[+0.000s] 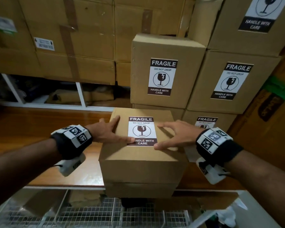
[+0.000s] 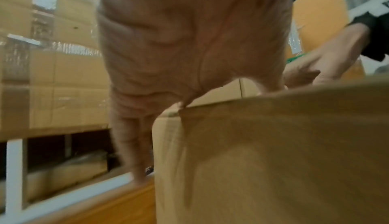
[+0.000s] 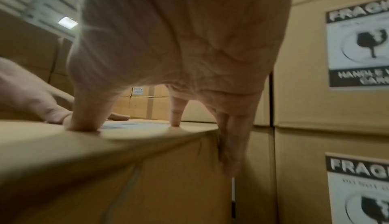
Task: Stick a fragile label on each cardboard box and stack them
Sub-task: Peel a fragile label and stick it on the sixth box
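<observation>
A cardboard box (image 1: 141, 163) stands at the front edge of the wooden table (image 1: 39, 129). A white and black fragile label (image 1: 141, 131) lies flat on its top. My left hand (image 1: 115, 130) rests on the box's top left, thumb pressing the label's lower left corner, index finger straight along the far left edge. My right hand (image 1: 164, 136) is spread on the top right, thumb by the label's lower right corner. In the right wrist view its thumb (image 3: 84, 121) presses the top beside the label (image 3: 134, 125), while other fingers (image 3: 231, 144) hang over the box's right edge.
Labelled boxes (image 1: 164, 71) (image 1: 229, 81) are stacked close behind and to the right, another (image 1: 206, 122) low beside my right hand. Large taped cartons (image 1: 64, 46) fill the back left over a white shelf frame (image 1: 81, 96). A wire rack (image 1: 105, 216) lies below the table.
</observation>
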The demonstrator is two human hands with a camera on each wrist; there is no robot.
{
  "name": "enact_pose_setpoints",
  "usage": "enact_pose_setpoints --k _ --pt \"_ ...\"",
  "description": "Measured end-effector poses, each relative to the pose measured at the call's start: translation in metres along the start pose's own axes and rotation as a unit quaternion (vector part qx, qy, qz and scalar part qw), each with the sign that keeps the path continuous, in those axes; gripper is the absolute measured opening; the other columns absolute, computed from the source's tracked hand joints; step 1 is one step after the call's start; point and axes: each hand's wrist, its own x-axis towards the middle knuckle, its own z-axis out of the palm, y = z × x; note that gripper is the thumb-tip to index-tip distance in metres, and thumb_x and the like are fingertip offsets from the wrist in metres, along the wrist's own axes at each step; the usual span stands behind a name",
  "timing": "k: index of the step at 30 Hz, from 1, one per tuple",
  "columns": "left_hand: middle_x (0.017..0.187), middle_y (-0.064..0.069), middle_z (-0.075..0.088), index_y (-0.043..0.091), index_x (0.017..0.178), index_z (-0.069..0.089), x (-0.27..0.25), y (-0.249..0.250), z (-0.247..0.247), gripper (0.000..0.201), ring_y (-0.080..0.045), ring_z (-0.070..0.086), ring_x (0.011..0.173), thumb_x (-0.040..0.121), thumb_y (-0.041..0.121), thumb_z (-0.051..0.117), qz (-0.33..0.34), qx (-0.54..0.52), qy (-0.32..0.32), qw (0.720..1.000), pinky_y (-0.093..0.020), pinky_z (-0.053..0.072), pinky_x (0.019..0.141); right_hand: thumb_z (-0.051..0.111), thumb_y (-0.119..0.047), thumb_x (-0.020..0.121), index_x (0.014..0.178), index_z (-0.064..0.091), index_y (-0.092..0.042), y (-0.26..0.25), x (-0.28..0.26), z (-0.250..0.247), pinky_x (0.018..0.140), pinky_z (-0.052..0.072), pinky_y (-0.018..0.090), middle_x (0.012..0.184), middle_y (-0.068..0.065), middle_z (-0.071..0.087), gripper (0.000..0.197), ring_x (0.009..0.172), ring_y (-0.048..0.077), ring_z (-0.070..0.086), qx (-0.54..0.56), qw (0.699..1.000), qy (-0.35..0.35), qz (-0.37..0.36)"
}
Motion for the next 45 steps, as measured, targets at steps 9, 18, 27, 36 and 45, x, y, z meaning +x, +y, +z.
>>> enact_pose_setpoints --k 9,18,27,36,45 --pt "0.152 -0.002 0.051 0.036 0.158 -0.026 -0.042 -0.006 0.043 0.156 -0.017 0.063 0.111 0.051 0.086 0.077 0.133 -0.181 0.088 0.97 -0.032 0.055 0.094 0.062 -0.104 0.041 0.16 0.014 -0.047 0.015 -0.031 0.031 0.107 0.047 0.046 0.151 0.004 0.039 0.141 0.133 0.026 0.048 0.045 0.993 0.105 -0.033" --pt "0.158 -0.004 0.045 0.047 0.152 -0.033 -0.106 -0.007 0.095 0.176 -0.027 0.059 0.129 0.029 0.087 0.085 0.129 -0.241 0.254 0.928 -0.051 0.055 0.101 0.077 -0.09 0.038 0.163 0.001 -0.044 0.015 -0.084 0.063 0.087 0.048 0.03 0.134 -0.001 0.033 0.154 0.111 0.014 0.046 0.101 0.96 0.243 -0.099" --pt "0.153 -0.01 0.039 0.035 0.158 -0.027 -0.139 0.006 0.12 0.178 -0.021 0.046 0.129 0.03 0.074 0.09 0.097 -0.206 0.323 0.919 -0.04 0.046 0.098 0.071 -0.092 0.039 0.165 0.005 -0.035 0.004 -0.109 0.085 0.084 0.057 0.034 0.134 0.008 0.034 0.153 0.101 0.014 0.047 0.086 0.935 0.327 -0.108" --pt "0.143 -0.01 0.037 0.039 0.158 -0.026 -0.146 0.019 0.121 0.178 -0.024 0.052 0.113 0.029 0.07 0.093 0.089 -0.199 0.346 0.912 -0.046 0.053 0.091 0.07 -0.089 0.05 0.166 0.01 -0.031 0.0 -0.115 0.095 0.063 0.049 0.027 0.121 0.005 0.033 0.143 0.089 0.015 0.048 0.087 0.921 0.373 -0.078" --pt "0.137 -0.011 0.041 0.039 0.156 -0.03 -0.133 0.015 0.13 0.178 -0.022 0.055 0.103 0.037 0.051 0.101 0.067 -0.172 0.381 0.906 -0.05 0.059 0.086 0.092 -0.072 0.046 0.166 -0.003 -0.026 0.008 -0.102 0.093 0.063 0.043 0.026 0.112 -0.001 0.026 0.161 0.084 0.013 0.043 0.096 0.896 0.428 -0.071"
